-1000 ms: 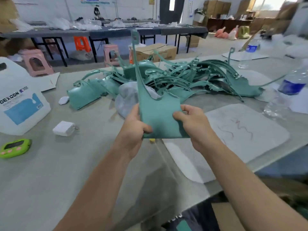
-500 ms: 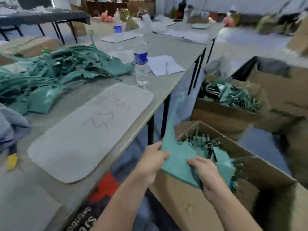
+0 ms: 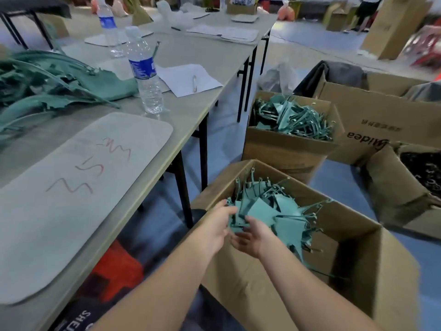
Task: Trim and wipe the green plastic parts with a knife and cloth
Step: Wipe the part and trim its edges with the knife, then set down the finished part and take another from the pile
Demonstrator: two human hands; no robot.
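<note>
Far to the left of the hands, on the table (image 3: 191, 108), lies a tangled pile of green plastic pieces (image 3: 47, 87). Nearer, and also left of the hands, a grey mat (image 3: 78, 199) with red scribbles lies flat on the table. Behind the mat stands a water bottle (image 3: 146, 75) with a blue label, upright. A second bottle (image 3: 108, 25) stands farther away behind it. Just to the right of the first bottle lies a white sheet of paper (image 3: 188, 78).

Both hands reach beyond the table edge into an open cardboard box (image 3: 381, 271) on the floor. The left hand (image 3: 218, 223) has its fingers curled round the left edge of a green part (image 3: 256, 210). The right hand (image 3: 253, 235) is just beside it, a little lower, and grips the bottom edge of the same part with the thumb on top and the fingers bent underneath. The green part rests on top of a heap of similar green pieces (image 3: 288, 211) that fills the far half of this box, and it touches them.

Beyond the hands and slightly to the right stands a smaller box (image 3: 286, 151), also full of green pieces (image 3: 293, 118). Behind that one there is a large box (image 3: 381, 111) with printed letters. Far right of the hands is another open box (image 3: 393, 187) with dark contents that I cannot make out.
</note>
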